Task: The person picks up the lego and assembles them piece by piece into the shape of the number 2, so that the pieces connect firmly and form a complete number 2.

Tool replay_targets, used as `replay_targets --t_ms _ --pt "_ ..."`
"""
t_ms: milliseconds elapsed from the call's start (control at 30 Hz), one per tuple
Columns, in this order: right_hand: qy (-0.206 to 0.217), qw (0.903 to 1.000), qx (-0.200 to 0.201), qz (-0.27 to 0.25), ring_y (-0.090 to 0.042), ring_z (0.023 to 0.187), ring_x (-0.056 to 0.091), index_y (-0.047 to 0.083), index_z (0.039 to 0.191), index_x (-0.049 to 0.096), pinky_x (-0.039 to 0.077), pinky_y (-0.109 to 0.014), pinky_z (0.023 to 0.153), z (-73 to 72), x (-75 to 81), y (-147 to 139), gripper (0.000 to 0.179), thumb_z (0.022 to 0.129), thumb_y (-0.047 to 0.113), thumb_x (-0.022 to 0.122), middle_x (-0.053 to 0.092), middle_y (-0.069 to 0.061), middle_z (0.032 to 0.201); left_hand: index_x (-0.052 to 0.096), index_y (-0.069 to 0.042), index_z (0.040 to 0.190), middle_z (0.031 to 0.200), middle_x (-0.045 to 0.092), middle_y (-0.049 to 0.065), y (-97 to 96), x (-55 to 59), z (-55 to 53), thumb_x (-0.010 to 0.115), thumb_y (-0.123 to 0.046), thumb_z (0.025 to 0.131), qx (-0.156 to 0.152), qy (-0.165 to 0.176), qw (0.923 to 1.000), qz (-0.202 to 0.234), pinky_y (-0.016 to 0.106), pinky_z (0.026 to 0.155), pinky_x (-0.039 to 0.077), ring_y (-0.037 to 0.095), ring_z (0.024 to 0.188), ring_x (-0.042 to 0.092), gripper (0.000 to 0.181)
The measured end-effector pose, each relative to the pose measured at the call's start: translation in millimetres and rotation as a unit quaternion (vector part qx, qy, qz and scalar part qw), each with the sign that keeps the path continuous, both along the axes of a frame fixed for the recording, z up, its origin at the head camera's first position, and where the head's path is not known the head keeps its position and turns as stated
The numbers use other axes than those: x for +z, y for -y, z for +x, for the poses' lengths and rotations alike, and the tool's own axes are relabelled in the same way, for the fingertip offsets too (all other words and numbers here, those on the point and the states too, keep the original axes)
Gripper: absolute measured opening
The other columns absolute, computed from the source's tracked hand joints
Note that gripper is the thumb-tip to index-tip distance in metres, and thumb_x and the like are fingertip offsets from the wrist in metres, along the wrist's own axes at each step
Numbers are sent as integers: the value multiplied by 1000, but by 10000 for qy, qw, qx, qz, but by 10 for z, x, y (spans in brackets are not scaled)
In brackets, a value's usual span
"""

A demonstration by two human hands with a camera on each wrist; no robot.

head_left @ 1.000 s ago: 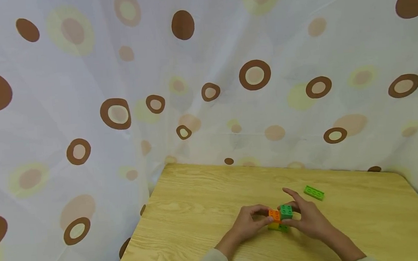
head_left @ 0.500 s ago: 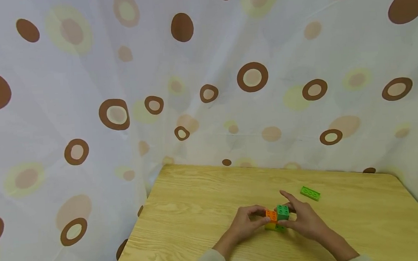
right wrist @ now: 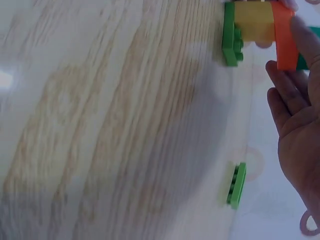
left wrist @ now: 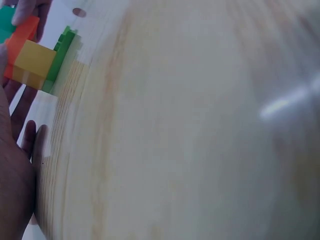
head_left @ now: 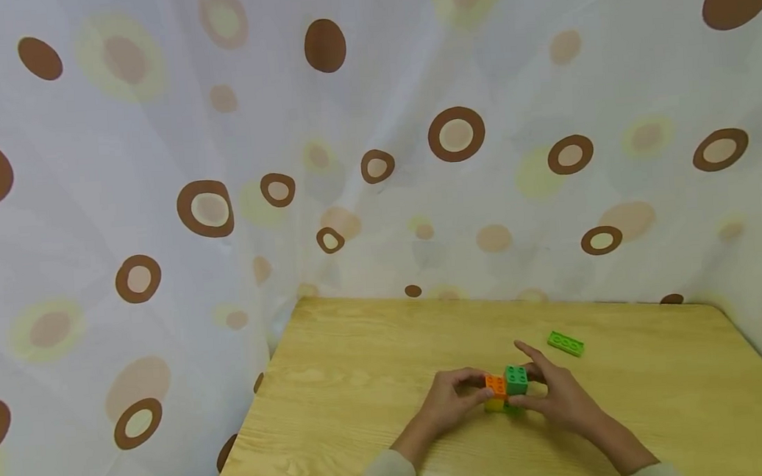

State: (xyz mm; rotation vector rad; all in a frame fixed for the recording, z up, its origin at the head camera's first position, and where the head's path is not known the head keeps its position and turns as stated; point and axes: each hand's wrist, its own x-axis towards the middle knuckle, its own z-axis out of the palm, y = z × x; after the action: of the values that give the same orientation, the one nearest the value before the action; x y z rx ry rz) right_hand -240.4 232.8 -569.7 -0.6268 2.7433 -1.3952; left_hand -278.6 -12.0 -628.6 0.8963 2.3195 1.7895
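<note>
A small stack of toy building bricks stands in front of me on the table, between my hands. Its base is a green plate [right wrist: 230, 35] with a yellow brick [right wrist: 254, 21] on one half. Across the yellow brick lies an orange brick [head_left: 495, 385], which overhangs to the right. A darker green brick [head_left: 516, 380] sits on that right end. My left hand [head_left: 448, 403] pinches the orange brick at its left, thumb in front and fingers behind. From the right, my right hand [head_left: 561, 395] grips the stack around the darker green brick, thumb near the seam with the orange one, index finger raised.
A loose light green plate [head_left: 566, 343] lies on the wooden table [head_left: 356, 358], behind and right of my right hand. A white dotted curtain [head_left: 372, 106] hangs behind the table and along both sides.
The head view shifts slightly. Both hands keep their hold on the stack, and the bricks stay in the same arrangement.
</note>
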Motion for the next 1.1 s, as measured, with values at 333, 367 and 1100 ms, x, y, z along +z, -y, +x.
replay_targets --t_ms 333,367,1100 --pt "-1150 9846 -1305 162 -37 120 54 12 133 58 47 -53 93 -227 24 -548 35 100 23 61 61 -13 130 71 -22 119 108 71 -13 24 40 -49 72 -37 92 6 136 9999 51 23 89 51 3 100 65 31" --pt "-1273 9798 -1509 305 -41 120 52 9 130 60 46 -54 93 -270 6 -614 32 101 22 61 61 -15 130 71 -21 119 108 71 -13 26 44 -51 72 -36 92 4 137 9999 55 23 89 51 3 100 65 31" --pt "-1437 9548 -2257 1294 -44 95 57 -4 122 61 44 -60 74 -498 -462 -842 32 94 10 64 66 -25 107 72 -22 117 106 71 -14 32 45 -25 71 -35 92 -6 225 9997 -53 25 96 47 4 101 64 28"
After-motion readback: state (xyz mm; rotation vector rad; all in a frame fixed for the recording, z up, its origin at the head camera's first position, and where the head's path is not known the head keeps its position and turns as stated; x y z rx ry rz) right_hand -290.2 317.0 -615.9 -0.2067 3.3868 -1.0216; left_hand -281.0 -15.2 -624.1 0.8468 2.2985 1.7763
